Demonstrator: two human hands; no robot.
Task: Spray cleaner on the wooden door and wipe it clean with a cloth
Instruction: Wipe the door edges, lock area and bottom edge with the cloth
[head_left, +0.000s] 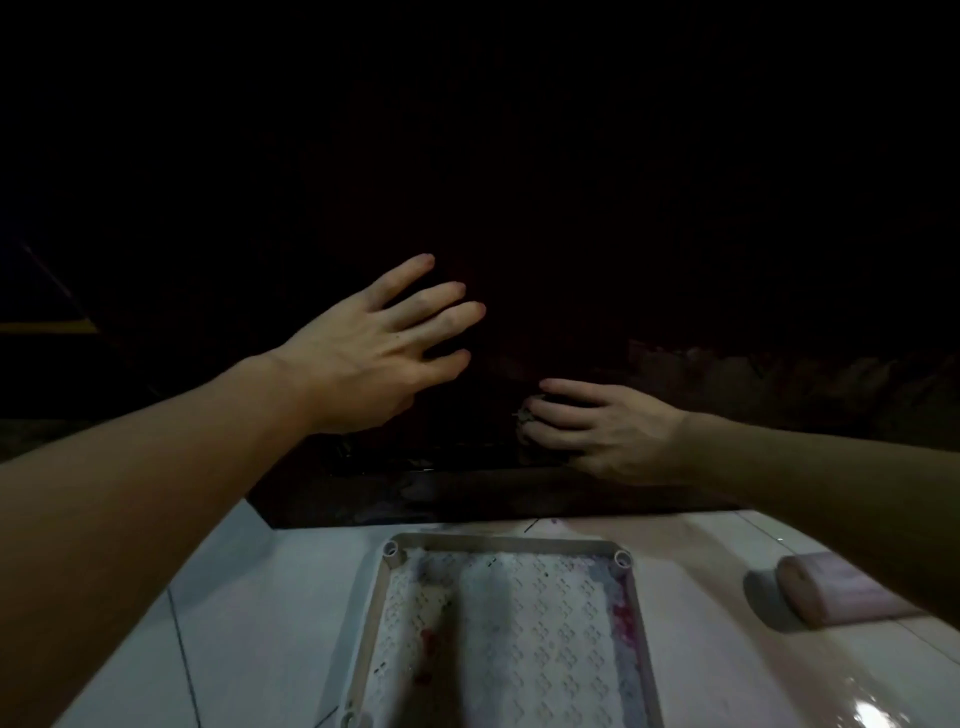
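The wooden door (519, 182) fills the upper view as a very dark surface with little detail. My left hand (379, 353) is spread with straight fingers against or close to the door at mid-height. Lower and to the right, my right hand (592, 431) holds a small dark cloth (525, 420) near the door's bottom edge, fingers curled over it; only a scrap of the cloth shows at the fingertips. No spray bottle is in view.
A dark threshold strip (441, 493) runs along the door's foot. On the wet white tiled floor (249, 597) lies a rectangular perforated drain grate (498, 623) with reddish stains. A pinkish rounded object (841, 592) lies on the floor at the right.
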